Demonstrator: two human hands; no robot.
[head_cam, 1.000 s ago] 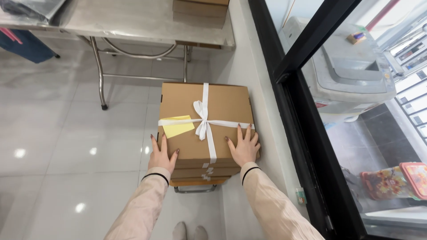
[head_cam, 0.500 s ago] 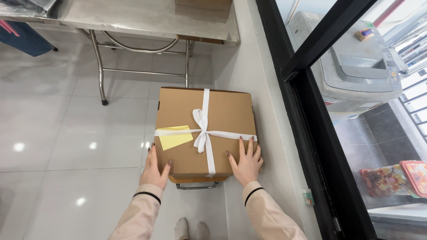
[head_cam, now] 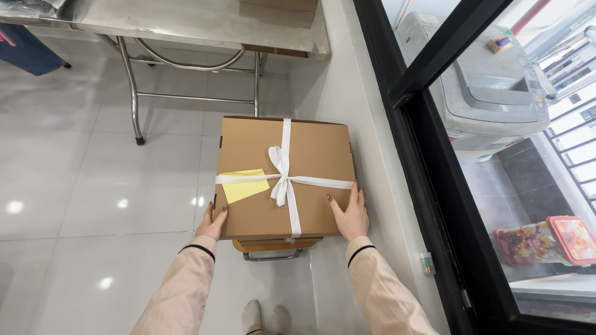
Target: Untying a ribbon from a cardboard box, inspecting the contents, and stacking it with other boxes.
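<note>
A brown cardboard box (head_cam: pixel 248 205) tied with a white ribbon and bow (head_cam: pixel 282 177) sits on top of a stack of similar boxes on a small stool (head_cam: pixel 270 248). A yellow note (head_cam: pixel 244 185) is tucked under the ribbon at its left. My left hand (head_cam: pixel 211 223) grips the box's near left corner, thumb on the lid. My right hand (head_cam: pixel 351 214) holds the near right edge, fingers down the side.
A steel table (head_cam: pixel 186 25) with tubular legs stands beyond the stack, another cardboard box (head_cam: pixel 279 9) on it. A black window frame (head_cam: pixel 428 186) runs along the right; a washing machine (head_cam: pixel 490 87) and a flowered container (head_cam: pixel 540 242) lie outside. Glossy white tiles (head_cam: pixel 93 186) spread left.
Both hands slid from lying flat on the lid to gripping the box's near corners and sides. The lower boxes of the stack are now mostly hidden under the top box.
</note>
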